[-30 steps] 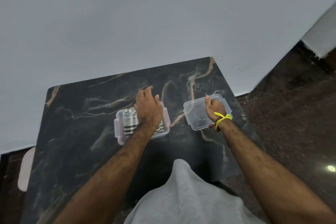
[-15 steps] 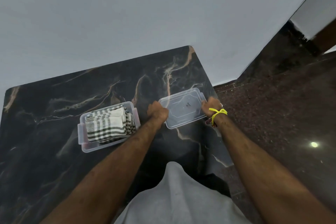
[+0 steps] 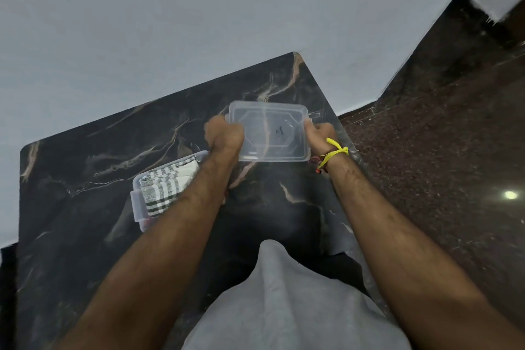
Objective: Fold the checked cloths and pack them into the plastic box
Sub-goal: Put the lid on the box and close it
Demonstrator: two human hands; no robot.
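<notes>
A clear plastic lid [image 3: 268, 133] is held up above the dark marble table [image 3: 85, 167]. My left hand [image 3: 224, 133] grips its left edge and my right hand [image 3: 319, 136], with a yellow band at the wrist, grips its right edge. Lower left on the table stands the clear plastic box [image 3: 136, 202] with folded black-and-white checked cloths [image 3: 166, 185] inside. My left forearm crosses over the box's right part and hides it.
The table's right edge [image 3: 335, 122] runs close beside my right hand, with dark speckled floor [image 3: 440, 165] beyond it. A pale grey wall [image 3: 170, 23] stands behind the table. My grey shirt [image 3: 284, 298] fills the bottom centre.
My left hand left the cloths in the box and took the lid's left edge. Both hands have raised the lid off the table.
</notes>
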